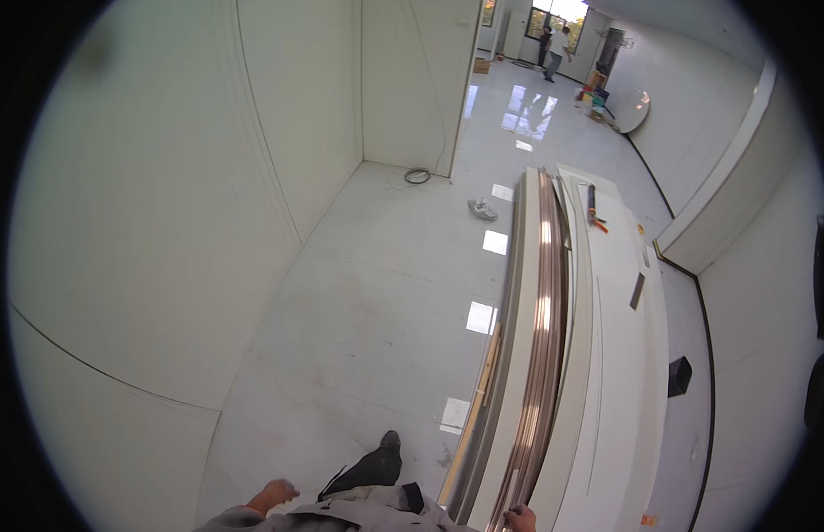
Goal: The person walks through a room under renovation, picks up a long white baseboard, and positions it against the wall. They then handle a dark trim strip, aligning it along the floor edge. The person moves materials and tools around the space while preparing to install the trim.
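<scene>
My left hand [272, 493] hangs low at the bottom of the view with its fingers curled in and nothing in it, above the glossy white floor. My right hand [519, 518] shows only partly at the bottom edge, touching the near end of a long stack of metal strips [545, 355] that lies on white panels [616, 355]. Whether it grips the strips is hidden. My dark shoe [387, 448] stands on the tiles between the hands.
White walls [164, 222] rise on the left. A cable coil [417, 176] and a crumpled rag [482, 209] lie on the floor. A caulking gun [591, 206] rests on the panels. A dark box [679, 375] sits at right. Two people [554, 49] stand far off.
</scene>
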`<action>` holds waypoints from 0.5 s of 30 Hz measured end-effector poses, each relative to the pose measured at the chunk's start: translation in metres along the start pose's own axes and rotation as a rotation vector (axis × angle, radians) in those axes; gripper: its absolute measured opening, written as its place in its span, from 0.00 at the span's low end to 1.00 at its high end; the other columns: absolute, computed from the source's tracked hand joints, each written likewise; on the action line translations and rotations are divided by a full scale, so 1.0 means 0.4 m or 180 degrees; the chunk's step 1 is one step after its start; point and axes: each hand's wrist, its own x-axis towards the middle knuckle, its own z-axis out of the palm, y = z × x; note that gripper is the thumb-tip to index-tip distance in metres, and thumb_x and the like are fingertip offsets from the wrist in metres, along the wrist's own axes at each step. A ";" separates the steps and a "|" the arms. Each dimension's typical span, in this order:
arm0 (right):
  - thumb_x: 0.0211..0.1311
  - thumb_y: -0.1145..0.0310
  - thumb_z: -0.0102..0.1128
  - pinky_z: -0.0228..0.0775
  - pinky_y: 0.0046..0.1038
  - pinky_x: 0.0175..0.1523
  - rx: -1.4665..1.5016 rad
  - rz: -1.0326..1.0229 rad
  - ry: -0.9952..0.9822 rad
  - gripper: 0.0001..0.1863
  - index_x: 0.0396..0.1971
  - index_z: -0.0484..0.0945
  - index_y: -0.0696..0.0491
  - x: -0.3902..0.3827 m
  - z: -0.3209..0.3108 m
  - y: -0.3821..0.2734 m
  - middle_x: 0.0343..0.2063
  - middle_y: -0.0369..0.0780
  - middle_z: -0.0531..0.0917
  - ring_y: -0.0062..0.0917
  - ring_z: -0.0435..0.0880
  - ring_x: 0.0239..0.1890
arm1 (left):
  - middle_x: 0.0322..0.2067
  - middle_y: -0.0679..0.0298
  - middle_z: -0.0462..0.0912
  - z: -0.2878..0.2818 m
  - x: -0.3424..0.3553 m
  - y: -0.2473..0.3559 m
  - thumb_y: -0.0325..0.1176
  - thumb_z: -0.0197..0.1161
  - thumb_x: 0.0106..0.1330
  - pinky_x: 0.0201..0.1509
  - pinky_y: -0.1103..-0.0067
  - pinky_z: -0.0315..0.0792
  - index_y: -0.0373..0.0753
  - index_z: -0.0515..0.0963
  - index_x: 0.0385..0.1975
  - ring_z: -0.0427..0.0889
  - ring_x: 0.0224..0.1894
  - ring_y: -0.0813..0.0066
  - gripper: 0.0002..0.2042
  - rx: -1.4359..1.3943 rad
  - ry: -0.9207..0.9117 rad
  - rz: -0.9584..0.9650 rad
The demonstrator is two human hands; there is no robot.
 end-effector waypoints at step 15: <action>0.49 0.73 0.65 0.76 0.29 0.29 -0.1230 0.0149 -0.0835 0.08 0.29 0.79 0.60 0.798 -0.074 -0.435 0.22 0.41 0.82 0.26 0.81 0.21 | 0.29 0.60 0.83 -1.046 0.789 0.382 0.40 0.67 0.58 0.39 0.75 0.75 0.32 0.79 0.42 0.81 0.33 0.71 0.18 -0.2353 0.1693 -0.0949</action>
